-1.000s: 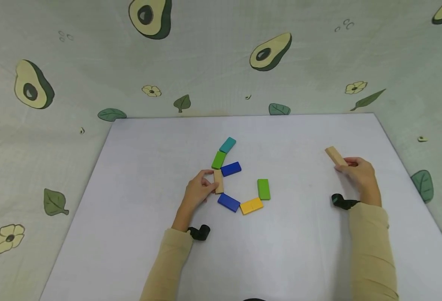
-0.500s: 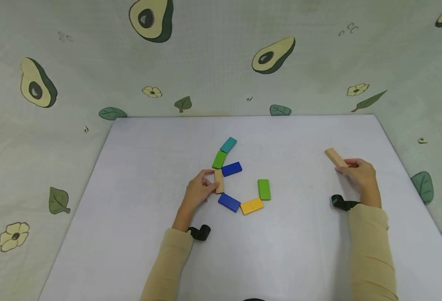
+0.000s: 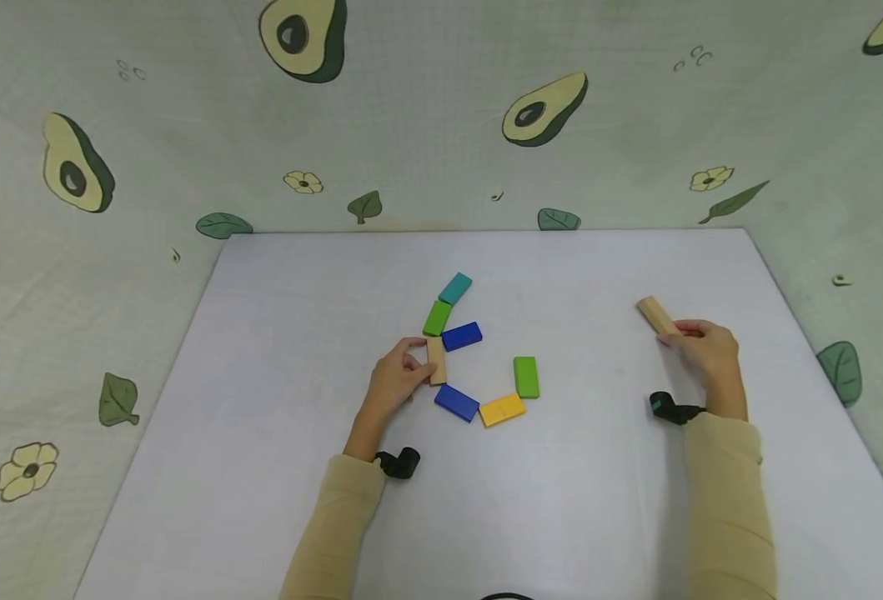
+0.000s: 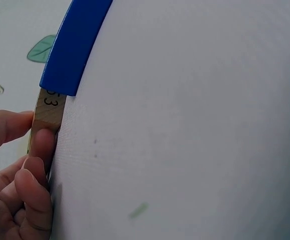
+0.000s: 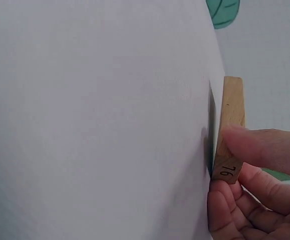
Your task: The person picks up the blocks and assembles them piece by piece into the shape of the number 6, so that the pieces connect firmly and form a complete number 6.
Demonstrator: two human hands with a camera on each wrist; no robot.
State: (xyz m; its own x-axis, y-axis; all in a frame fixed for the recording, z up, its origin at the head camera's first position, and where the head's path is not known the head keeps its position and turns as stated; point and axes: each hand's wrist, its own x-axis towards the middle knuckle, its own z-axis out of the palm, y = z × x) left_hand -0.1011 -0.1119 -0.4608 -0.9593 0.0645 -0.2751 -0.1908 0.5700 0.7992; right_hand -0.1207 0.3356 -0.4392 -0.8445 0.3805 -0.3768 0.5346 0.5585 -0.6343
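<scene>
My left hand [image 3: 396, 379] pinches a plain wooden block [image 3: 437, 360] by its ends, thumb at the near end and a finger at the far end. That block lies in a curved row, between a green block [image 3: 437, 318] and a blue block [image 3: 457, 403]. The left wrist view shows the wooden block [image 4: 48, 111] with a printed number, beside a blue block [image 4: 77, 45]. Off to the right, my right hand [image 3: 709, 354] grips a second wooden block [image 3: 657, 317], its far end sticking out to the left. In the right wrist view this block [image 5: 231, 107] bears the number 76.
A teal block [image 3: 455, 288] tops the row. Another blue block [image 3: 462, 337] angles inward from it. Lower down, a yellow block [image 3: 502, 410] and a green block [image 3: 527, 377] curve round to the right. All lie on a white table [image 3: 561, 500] against an avocado-print cloth [image 3: 426, 108].
My right hand has moved slightly to the left with its wooden block. The left hand keeps its pinch in the same place, and the blocks in the row stay put.
</scene>
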